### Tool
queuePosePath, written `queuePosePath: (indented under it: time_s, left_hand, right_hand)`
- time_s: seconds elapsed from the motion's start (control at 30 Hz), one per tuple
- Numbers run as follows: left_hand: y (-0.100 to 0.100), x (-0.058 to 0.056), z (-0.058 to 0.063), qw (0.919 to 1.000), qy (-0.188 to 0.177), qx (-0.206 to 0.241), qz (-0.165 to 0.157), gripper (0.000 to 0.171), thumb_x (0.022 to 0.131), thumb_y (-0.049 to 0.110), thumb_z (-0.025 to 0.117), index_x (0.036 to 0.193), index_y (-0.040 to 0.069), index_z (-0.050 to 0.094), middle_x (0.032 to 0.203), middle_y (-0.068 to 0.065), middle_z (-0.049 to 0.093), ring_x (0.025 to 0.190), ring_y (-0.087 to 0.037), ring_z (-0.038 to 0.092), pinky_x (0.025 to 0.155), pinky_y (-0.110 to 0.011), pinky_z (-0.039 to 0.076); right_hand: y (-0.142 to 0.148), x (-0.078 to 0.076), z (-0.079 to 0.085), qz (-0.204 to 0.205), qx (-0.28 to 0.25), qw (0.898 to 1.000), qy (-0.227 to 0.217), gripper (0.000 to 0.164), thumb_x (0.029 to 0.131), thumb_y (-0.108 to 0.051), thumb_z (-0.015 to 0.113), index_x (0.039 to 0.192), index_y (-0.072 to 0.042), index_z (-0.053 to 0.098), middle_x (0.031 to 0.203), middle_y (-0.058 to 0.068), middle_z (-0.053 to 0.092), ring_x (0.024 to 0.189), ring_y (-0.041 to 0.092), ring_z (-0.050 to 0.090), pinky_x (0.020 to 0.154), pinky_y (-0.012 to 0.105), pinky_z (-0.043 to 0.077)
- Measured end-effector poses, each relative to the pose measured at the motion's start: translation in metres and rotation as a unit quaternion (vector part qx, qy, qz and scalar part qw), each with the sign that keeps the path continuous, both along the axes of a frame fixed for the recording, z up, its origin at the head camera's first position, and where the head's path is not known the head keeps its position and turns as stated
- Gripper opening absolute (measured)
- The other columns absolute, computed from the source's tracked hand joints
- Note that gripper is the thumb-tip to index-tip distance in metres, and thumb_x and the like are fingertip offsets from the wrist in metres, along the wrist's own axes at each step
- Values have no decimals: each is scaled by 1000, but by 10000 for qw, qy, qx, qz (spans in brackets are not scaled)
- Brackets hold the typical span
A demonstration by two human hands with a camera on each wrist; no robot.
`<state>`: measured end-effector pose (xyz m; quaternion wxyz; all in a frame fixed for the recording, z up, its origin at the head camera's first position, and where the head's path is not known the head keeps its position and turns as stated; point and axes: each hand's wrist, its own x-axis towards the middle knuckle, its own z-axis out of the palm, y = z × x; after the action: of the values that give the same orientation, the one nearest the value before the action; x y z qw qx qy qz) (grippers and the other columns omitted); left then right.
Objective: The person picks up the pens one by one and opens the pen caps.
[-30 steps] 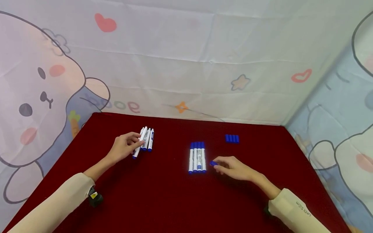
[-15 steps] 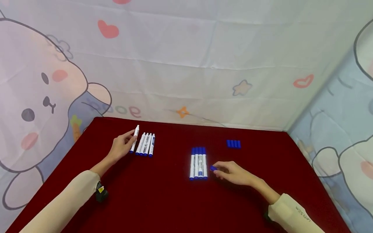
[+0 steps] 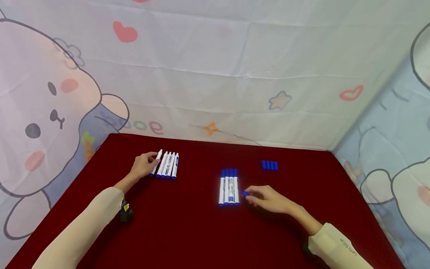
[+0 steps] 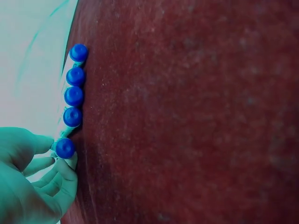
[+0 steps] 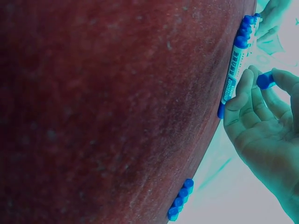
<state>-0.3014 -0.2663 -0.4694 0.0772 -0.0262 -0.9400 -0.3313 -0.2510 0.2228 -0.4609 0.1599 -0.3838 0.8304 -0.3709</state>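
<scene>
At the left of the table, my left hand [image 3: 143, 164] pinches an uncapped white marker [image 3: 159, 154] between thumb and fingers. Its blue rear end [image 4: 65, 148] faces the left wrist camera. Just right of it lies a row of several uncapped white markers [image 3: 169, 166], side by side with white tips pointing away. My right hand [image 3: 267, 198] holds a small blue marker cap [image 5: 265, 80] between thumb and fingertips. That hand is just right of a second row, several capped markers [image 3: 228, 191] lined up with their blue caps at the far end.
Several loose blue caps [image 3: 270, 165] stand in a tight row toward the back right. A dark red cloth [image 3: 188, 231] covers the table. Behind and beside it hangs a printed cartoon curtain [image 3: 201, 56].
My left hand first drew the marker leftward off the row, then lowered it and brought it slightly back toward the row's left side. My right hand stays in place with the cap.
</scene>
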Motion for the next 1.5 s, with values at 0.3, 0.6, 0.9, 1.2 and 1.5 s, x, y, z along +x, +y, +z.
queuePosePath:
  time_s: [0.3,0.6,0.9,1.2,1.5]
  left_hand:
    - [2,-6,-4,9990,-376,-250,76,44,104,22,57,134,-11,59,106,-27,71,74,-25,60,62,-29,44]
    - [5,2,8,9986,-125,-504,78,40,104,20,54,130,-8,63,114,-28,70,92,-35,66,77,-49,55]
    - [35,30,53,9929,843,-78,-842,31,101,8,60,126,-10,64,105,-27,73,87,-36,70,75,-47,57]
    - [71,65,67,9821,-240,759,-1707,51,106,19,57,152,2,44,135,-23,65,124,-40,63,99,-54,54]
    - [92,80,60,9666,-112,812,-2426,46,105,17,58,148,1,50,131,-19,68,118,-33,67,95,-45,57]
  right_hand:
    - [3,2,-2,-35,75,9999,-89,29,107,-22,56,126,-3,65,96,3,72,83,8,66,72,24,57]
    - [8,0,-5,-29,78,10000,-37,29,107,-20,55,126,-1,65,98,6,73,83,8,66,71,25,57]
    - [17,-5,-8,-13,58,10000,37,27,106,-18,56,125,-1,64,99,6,74,85,8,68,74,24,57]
    - [23,-11,-2,-546,-48,9980,299,27,100,-16,66,121,2,65,95,8,76,80,12,72,75,23,58]
    - [35,-29,7,-2321,-525,9699,517,38,96,-13,71,123,12,62,94,21,77,72,17,74,64,26,59]
